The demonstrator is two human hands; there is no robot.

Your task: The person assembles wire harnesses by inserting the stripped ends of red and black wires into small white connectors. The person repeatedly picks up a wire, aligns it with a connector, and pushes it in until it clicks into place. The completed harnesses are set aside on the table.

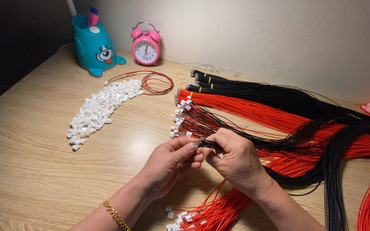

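My right hand (pixel 235 160) pinches a small bunch of black wires (pixel 208 144) near their bare tips. My left hand (pixel 170 164), with a gold bracelet on its wrist, meets those tips with thumb and forefinger; whether a white connector sits between the fingers is hidden. Just beyond the hands lie red and black wires fitted with white connectors (pixel 180 117). A pile of loose white plastic connectors (pixel 99 109) lies to the left on the wooden table (pixel 31 162).
Long bundles of red wires (pixel 253 112) and black wires (pixel 253 90) fan out to the right. More red wires with connectors (pixel 193 216) lie at the front edge. A coil of wire (pixel 153 82), a pink alarm clock (pixel 146 47) and a teal pen holder (pixel 94 46) stand at the back.
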